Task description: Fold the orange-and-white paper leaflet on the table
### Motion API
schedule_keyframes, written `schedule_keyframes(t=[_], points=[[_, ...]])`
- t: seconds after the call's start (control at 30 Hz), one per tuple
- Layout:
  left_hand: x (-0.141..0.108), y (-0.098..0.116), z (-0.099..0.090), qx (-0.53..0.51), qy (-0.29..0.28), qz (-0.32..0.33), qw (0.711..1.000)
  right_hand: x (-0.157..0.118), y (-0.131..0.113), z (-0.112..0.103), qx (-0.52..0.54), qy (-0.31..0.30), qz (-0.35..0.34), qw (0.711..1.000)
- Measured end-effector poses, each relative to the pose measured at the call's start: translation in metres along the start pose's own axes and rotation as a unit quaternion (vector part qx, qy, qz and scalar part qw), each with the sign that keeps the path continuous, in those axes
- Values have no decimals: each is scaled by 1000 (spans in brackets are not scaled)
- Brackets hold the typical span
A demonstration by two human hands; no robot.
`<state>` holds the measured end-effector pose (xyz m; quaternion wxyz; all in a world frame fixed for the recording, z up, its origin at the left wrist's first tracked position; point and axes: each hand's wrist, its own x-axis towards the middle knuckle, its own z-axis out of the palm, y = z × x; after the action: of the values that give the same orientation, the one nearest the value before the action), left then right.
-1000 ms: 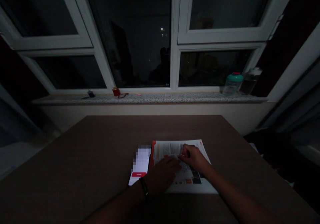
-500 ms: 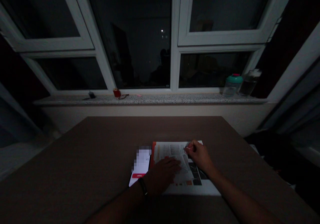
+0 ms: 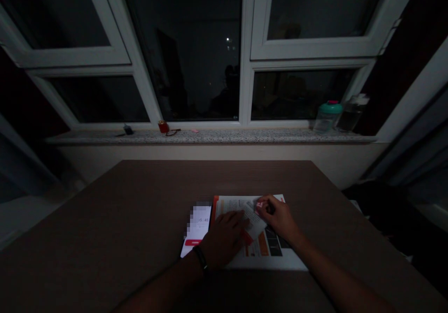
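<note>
A magazine or booklet (image 3: 269,263) with printed text, an orange left edge and dark pictures lies on the table in front of me. My left hand (image 3: 227,233) rests on it palm down, fingers stretched out, over a loose or folded sheet (image 3: 257,226) whose red part shows beside the fingers. My right hand (image 3: 276,212), at the upper right of the booklet, is closed in a pinch on a small pale pinkish piece of paper (image 3: 259,205). I cannot tell whether that piece is joined to the sheet. A dark band circles my left wrist.
A lit phone (image 3: 199,226) lies left of the booklet, close to my left forearm. Beyond the brown table (image 3: 157,182), a speckled windowsill (image 3: 224,136) holds a red small container (image 3: 163,126), a dark small bottle (image 3: 128,129), a teal-lidded bottle (image 3: 329,112) and another clear bottle (image 3: 352,114).
The sheet between my hands has shifted and turned, uncovering more orange print below. A pinkish piece now shows at my right fingertips. My left hand has moved slightly up and left.
</note>
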<state>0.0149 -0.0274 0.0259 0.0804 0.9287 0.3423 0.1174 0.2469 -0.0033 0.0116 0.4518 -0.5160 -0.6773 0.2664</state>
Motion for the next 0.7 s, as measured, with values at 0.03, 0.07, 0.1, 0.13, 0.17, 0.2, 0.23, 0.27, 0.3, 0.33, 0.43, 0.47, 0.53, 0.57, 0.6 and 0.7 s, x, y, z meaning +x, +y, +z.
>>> schedule_keyframes(t=[0.03,0.07,0.1,0.13,0.17,0.2,0.23,0.27,0.3,0.33,0.43,0.47,0.53,0.57,0.6,0.7], points=[[0,0,0,-2,0,4,1000,0,0,0,0,-9,-8,1000],[1,1,0,-3,-2,7,1000,-1,0,0,-4,-18,-18,1000],[1,1,0,-4,-5,9,1000,-1,0,1,-10,-27,-30,999],[1,1,0,-4,-7,9,1000,-1,1,1,-18,-37,-42,998],[1,0,1,-2,-6,9,1000,-1,1,1,-29,-46,-53,997],[1,0,2,-1,-3,11,1000,-1,1,1,-40,-54,-61,996],[1,0,3,-1,1,12,1000,-1,1,1,-51,-61,-66,995],[1,-1,4,-1,6,13,1000,-1,1,1,-61,-67,-69,994],[1,-1,5,-2,10,14,1000,-1,1,2,-71,-69,-71,993],[1,-1,5,-6,11,14,1000,0,2,3,-81,-68,-72,992],[1,-1,5,-16,5,6,1000,1,4,6,-103,-61,-86,989],[1,0,5,-19,3,4,1000,1,4,7,-106,-60,-93,988],[2,0,4,-20,3,2,1000,2,4,9,-107,-60,-105,987],[2,0,5,-19,3,2,1000,2,4,9,-105,-62,-108,987],[2,0,5,-17,5,4,1000,2,4,9,-103,-67,-110,986],[2,-1,7,-14,10,8,1000,1,4,10,-103,-85,-106,985]])
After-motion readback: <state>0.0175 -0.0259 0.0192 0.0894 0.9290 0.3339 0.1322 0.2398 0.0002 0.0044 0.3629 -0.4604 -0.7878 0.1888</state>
